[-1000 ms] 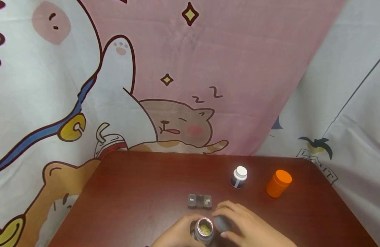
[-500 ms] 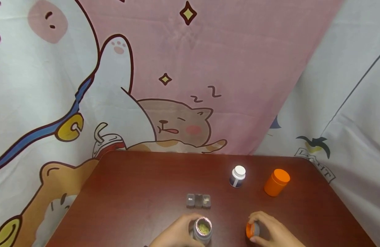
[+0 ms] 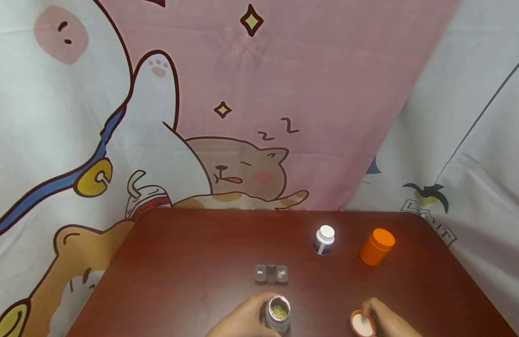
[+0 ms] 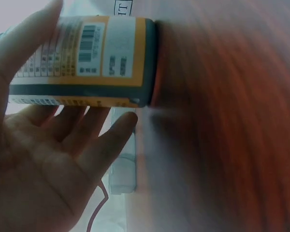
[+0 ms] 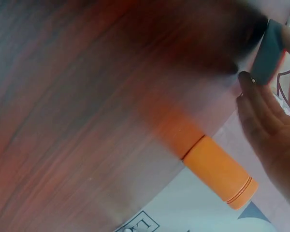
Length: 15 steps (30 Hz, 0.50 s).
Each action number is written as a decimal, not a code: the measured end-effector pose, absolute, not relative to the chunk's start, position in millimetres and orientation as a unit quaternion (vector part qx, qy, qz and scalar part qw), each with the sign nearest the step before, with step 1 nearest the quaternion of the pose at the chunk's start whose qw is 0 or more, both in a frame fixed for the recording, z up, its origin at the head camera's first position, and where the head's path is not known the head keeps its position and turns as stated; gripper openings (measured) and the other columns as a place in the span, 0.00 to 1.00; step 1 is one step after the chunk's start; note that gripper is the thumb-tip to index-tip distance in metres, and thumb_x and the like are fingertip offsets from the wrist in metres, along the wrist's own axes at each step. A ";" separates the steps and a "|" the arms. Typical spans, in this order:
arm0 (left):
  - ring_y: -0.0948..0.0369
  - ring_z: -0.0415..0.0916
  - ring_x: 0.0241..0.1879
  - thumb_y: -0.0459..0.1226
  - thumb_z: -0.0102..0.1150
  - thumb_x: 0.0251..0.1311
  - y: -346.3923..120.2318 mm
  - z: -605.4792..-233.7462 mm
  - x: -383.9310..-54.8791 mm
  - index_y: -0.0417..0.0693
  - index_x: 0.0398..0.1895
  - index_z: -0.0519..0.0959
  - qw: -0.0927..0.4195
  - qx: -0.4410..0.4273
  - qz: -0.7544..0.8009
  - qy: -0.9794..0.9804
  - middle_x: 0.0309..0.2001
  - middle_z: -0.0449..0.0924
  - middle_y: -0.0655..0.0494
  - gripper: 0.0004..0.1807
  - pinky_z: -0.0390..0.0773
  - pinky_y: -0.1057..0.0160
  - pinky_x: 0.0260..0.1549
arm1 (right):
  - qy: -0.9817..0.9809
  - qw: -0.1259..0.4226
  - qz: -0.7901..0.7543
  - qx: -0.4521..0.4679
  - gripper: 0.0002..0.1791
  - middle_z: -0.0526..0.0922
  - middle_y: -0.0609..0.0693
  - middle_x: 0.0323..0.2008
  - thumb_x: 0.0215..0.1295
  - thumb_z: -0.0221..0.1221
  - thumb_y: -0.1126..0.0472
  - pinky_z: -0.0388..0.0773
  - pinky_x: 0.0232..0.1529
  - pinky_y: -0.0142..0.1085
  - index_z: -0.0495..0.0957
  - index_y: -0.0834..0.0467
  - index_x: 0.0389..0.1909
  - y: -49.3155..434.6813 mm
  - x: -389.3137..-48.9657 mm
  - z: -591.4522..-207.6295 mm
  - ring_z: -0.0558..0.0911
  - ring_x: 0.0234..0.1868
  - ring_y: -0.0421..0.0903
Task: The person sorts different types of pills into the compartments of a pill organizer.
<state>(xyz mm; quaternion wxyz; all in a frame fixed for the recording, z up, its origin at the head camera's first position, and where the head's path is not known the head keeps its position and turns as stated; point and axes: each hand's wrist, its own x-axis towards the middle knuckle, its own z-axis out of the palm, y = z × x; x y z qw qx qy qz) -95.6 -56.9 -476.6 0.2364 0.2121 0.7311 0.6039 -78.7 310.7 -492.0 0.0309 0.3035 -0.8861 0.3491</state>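
Observation:
My left hand [image 3: 248,318] grips an uncapped pill bottle [image 3: 278,318] that stands upright near the front of the table. Torn foil rings its mouth, and yellow-green contents show inside. In the left wrist view the bottle's side has an orange and dark label [image 4: 101,58], with the thumb on one side and the fingers on the other. To the right, my right hand [image 3: 387,320] pinches the bottle's cap [image 3: 362,325], its white liner and orange rim facing up. In the right wrist view the cap's grey side [image 5: 268,53] is close to the tabletop.
A small grey pill organizer [image 3: 271,274] lies just beyond the held bottle. Farther back stand a white-capped bottle [image 3: 324,240] and an orange bottle [image 3: 377,248]. The dark red table [image 3: 179,262] ends at a cartoon-printed cloth [image 3: 326,93].
My right hand has carried the cap rightward, away from the bottle, and turned it so its inside faces up. My left hand stays on the bottle.

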 end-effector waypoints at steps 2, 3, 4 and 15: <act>0.64 0.80 0.35 0.34 0.74 0.33 -56.9 -476.3 -94.3 0.61 0.42 0.78 0.233 0.208 0.595 0.741 0.36 0.85 0.61 0.27 0.78 0.59 0.40 | -0.901 -0.018 0.342 0.265 0.31 0.67 0.39 0.27 0.42 0.72 0.50 0.65 0.18 0.22 0.62 0.55 0.38 311.4 -76.1 -488.0 0.65 0.20 0.27; 0.64 0.80 0.35 0.35 0.74 0.33 -57.2 -476.3 -94.0 0.63 0.42 0.78 0.230 0.206 0.587 0.748 0.36 0.85 0.62 0.27 0.78 0.58 0.40 | -0.905 -0.045 0.342 0.250 0.31 0.65 0.38 0.24 0.44 0.71 0.49 0.64 0.15 0.22 0.61 0.56 0.38 311.6 -75.3 -485.9 0.63 0.17 0.26; 0.65 0.79 0.35 0.36 0.75 0.32 -57.8 -476.1 -94.3 0.64 0.41 0.78 0.225 0.210 0.577 0.757 0.36 0.85 0.63 0.27 0.78 0.58 0.40 | -0.911 -0.063 0.334 0.236 0.30 0.63 0.37 0.21 0.46 0.70 0.47 0.63 0.14 0.22 0.61 0.56 0.38 311.2 -74.7 -483.8 0.61 0.16 0.26; 0.56 0.73 0.53 0.41 0.72 0.37 -90.7 -460.5 -114.1 0.52 0.54 0.77 0.111 0.243 0.436 0.859 0.51 0.81 0.57 0.33 0.75 0.44 0.53 | -0.918 -0.163 0.279 0.228 0.26 0.75 0.49 0.42 0.52 0.66 0.49 0.79 0.36 0.43 0.69 0.54 0.48 274.9 -89.4 -449.2 0.73 0.37 0.41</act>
